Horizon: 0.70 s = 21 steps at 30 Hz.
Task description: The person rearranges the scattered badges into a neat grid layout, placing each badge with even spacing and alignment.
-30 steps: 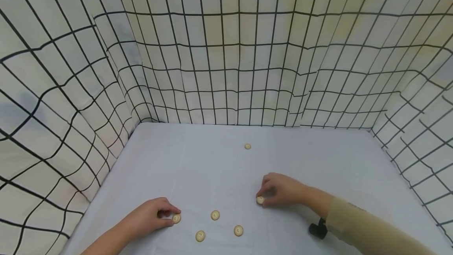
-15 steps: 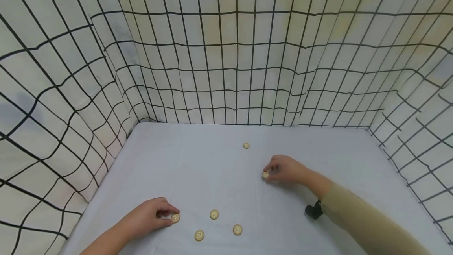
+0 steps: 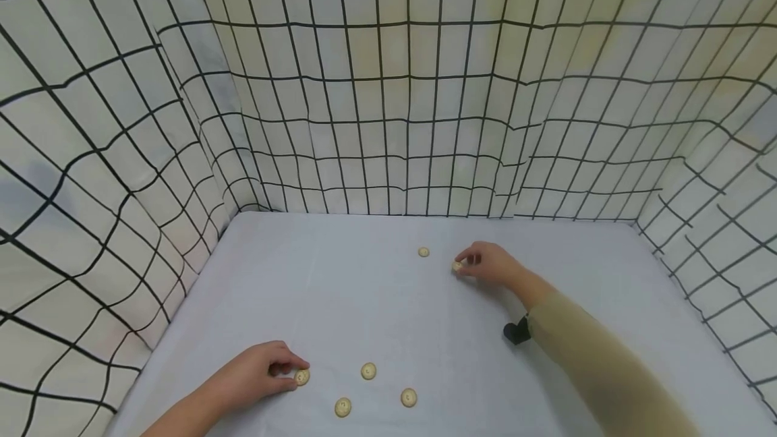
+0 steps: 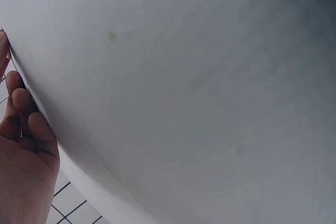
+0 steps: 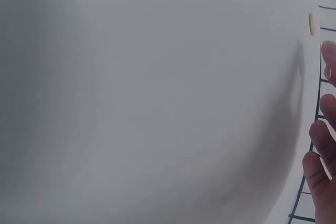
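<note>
My left hand point(image 3: 257, 373) pinches a round cream button point(image 3: 301, 377) between thumb and index finger, low on the table at the left. At the far right of centre, my right hand point(image 3: 492, 264) grips another cream button point(image 3: 457, 266) by its edge. Just left of that hand lies a far button point(image 3: 423, 252), also seen edge-on as a tan button point(image 5: 312, 24) in the right wrist view. Three more lie near the front: an upper button point(image 3: 368, 371), a lower button point(image 3: 342, 407) and a right one, the third button point(image 3: 409, 397). In the left wrist view, curled fingers point(image 4: 23, 100) rest by the cloth.
A white cloth covers the table point(image 3: 340, 288). Pale walls with a black grid point(image 3: 388, 100) stand at the back and both sides. A black wrist camera point(image 3: 516, 331) hangs under the right forearm, beside the beige sleeve point(image 3: 595, 363).
My right hand has carried its button away from me across the table, close to the far button. My left hand and the three front buttons have stayed in place.
</note>
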Each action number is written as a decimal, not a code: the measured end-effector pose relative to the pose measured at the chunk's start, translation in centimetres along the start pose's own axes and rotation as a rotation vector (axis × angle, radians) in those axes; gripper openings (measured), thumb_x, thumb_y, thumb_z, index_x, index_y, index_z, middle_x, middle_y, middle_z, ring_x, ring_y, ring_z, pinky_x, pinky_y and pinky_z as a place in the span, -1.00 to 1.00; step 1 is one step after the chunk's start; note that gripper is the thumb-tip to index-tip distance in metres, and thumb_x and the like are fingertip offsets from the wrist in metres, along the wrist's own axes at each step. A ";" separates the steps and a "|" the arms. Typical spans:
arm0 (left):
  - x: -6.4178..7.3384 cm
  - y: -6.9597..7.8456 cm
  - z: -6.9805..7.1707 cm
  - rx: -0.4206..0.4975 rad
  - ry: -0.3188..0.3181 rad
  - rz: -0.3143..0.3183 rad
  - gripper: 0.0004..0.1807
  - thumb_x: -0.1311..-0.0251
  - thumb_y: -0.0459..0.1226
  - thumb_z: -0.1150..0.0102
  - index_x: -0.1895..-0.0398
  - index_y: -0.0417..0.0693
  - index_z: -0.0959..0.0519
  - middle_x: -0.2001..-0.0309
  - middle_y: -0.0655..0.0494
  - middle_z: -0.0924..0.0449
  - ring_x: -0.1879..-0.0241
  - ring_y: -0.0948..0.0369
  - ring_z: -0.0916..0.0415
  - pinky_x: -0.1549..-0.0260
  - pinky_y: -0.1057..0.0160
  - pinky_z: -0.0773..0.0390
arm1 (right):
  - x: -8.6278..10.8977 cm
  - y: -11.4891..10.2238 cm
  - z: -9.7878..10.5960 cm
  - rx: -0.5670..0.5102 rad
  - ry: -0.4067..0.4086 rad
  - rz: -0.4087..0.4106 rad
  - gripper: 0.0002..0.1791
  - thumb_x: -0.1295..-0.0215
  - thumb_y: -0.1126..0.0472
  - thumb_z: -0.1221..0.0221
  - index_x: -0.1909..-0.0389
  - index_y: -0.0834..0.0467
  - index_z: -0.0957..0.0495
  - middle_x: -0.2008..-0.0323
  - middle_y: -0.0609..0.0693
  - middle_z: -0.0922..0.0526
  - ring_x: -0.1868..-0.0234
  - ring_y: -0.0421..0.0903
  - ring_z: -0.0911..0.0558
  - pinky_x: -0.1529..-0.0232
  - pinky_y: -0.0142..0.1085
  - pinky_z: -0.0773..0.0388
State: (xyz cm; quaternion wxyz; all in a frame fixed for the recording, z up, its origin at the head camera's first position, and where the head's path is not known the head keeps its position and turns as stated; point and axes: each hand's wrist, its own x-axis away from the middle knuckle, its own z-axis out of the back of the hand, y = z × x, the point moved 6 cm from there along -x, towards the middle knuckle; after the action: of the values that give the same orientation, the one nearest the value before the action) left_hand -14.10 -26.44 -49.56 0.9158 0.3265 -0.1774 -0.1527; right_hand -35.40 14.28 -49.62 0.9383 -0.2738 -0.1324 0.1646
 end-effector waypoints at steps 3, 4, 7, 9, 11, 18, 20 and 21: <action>0.0 0.0 0.0 0.008 -0.005 0.006 -0.73 -0.08 -0.08 -0.45 0.11 0.21 -0.75 0.39 0.30 -0.44 0.39 0.37 -0.31 0.43 0.34 -0.35 | -0.6 0.2 0.2 -0.027 0.021 -0.036 -0.66 -0.24 0.06 -0.36 -0.03 0.03 -0.69 0.21 -0.02 -0.55 0.18 -0.05 -0.45 0.22 -0.19 -0.42; -0.1 0.0 0.0 0.008 -0.007 0.007 -0.73 -0.08 -0.08 -0.45 0.11 0.21 -0.75 0.39 0.29 -0.44 0.39 0.38 -0.31 0.43 0.34 -0.35 | -0.8 0.2 0.3 -0.035 0.026 -0.046 -0.65 -0.25 0.05 -0.35 -0.04 0.04 -0.68 0.19 -0.01 -0.55 0.17 -0.04 -0.46 0.21 -0.18 -0.42; 0.0 0.0 0.0 0.013 -0.011 0.011 -0.72 -0.08 -0.08 -0.45 0.11 0.21 -0.75 0.39 0.30 -0.45 0.39 0.38 -0.31 0.42 0.35 -0.35 | -1.2 0.5 0.2 -0.056 0.037 -0.088 -0.63 -0.29 0.03 -0.31 -0.07 0.05 -0.67 0.14 0.03 -0.56 0.13 -0.01 -0.47 0.15 -0.13 -0.44; 0.1 0.1 0.0 0.020 -0.009 0.006 -0.72 -0.08 -0.09 -0.45 0.11 0.19 -0.75 0.39 0.29 -0.44 0.39 0.38 -0.31 0.42 0.34 -0.35 | -1.4 0.7 0.2 -0.063 0.050 -0.119 -0.63 -0.30 0.01 -0.30 -0.08 0.04 -0.66 0.09 0.05 -0.57 0.09 0.01 -0.48 0.08 -0.09 -0.44; 0.1 0.1 0.0 0.028 -0.008 0.002 -0.72 -0.07 -0.10 -0.46 0.11 0.17 -0.75 0.39 0.30 -0.44 0.39 0.38 -0.30 0.42 0.35 -0.35 | -1.5 0.9 0.2 -0.063 0.067 -0.141 -0.62 -0.31 0.00 -0.29 -0.09 0.04 -0.66 0.03 0.08 -0.58 0.03 0.04 -0.50 0.00 -0.04 -0.43; 0.2 0.0 0.0 0.042 -0.009 -0.003 -0.71 -0.07 -0.10 -0.46 0.10 0.17 -0.74 0.39 0.28 -0.44 0.40 0.36 -0.30 0.43 0.35 -0.34 | -2.1 1.0 -0.2 -0.049 0.108 -0.163 -0.62 -0.30 -0.02 -0.29 -0.08 0.01 -0.68 0.02 0.09 -0.59 0.03 0.04 -0.49 -0.03 -0.02 -0.41; 0.1 -0.1 0.0 0.041 -0.010 -0.003 -0.71 -0.07 -0.10 -0.46 0.10 0.17 -0.74 0.39 0.30 -0.45 0.40 0.36 -0.29 0.43 0.35 -0.34 | -2.1 0.9 -0.3 -0.050 0.109 -0.170 -0.62 -0.31 -0.02 -0.29 -0.09 0.01 -0.68 0.03 0.08 -0.59 0.05 0.03 -0.49 -0.01 -0.04 -0.41; 0.1 -0.1 0.0 0.040 -0.011 -0.005 -0.71 -0.07 -0.09 -0.46 0.10 0.17 -0.74 0.38 0.31 -0.46 0.40 0.36 -0.30 0.43 0.35 -0.34 | -2.1 0.9 -0.3 -0.051 0.109 -0.175 -0.62 -0.31 -0.02 -0.29 -0.10 0.00 -0.68 0.03 0.08 -0.59 0.05 0.03 -0.49 -0.01 -0.04 -0.41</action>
State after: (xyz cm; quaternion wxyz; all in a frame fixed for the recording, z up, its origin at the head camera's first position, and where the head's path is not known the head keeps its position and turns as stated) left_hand -14.04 -26.55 -49.56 0.9077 0.3441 -0.1848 -0.1533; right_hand -37.43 14.09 -50.72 0.9477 -0.2934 -0.1088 0.0635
